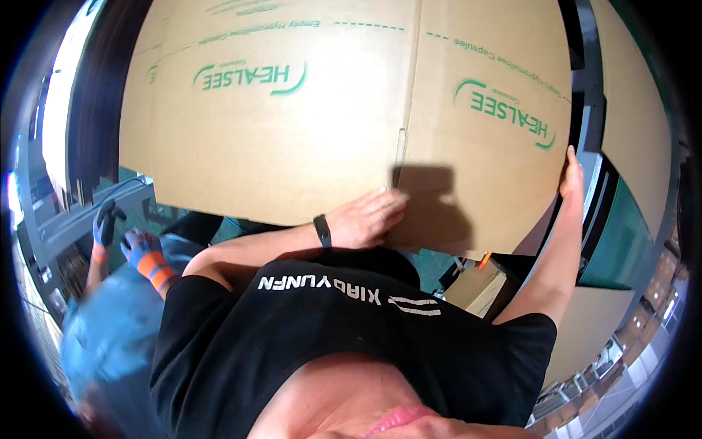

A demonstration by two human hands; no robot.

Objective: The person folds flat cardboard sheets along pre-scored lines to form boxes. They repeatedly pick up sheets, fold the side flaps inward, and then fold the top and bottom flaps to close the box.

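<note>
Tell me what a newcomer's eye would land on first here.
A big flattened cardboard box with green print fills the upper half of the view. One bare hand, with a black wristband, lies flat on its lower middle, and the other hand grips its right edge. At lower left a co-worker's gloved hands, blue and orange, are at a dark bench.
</note>
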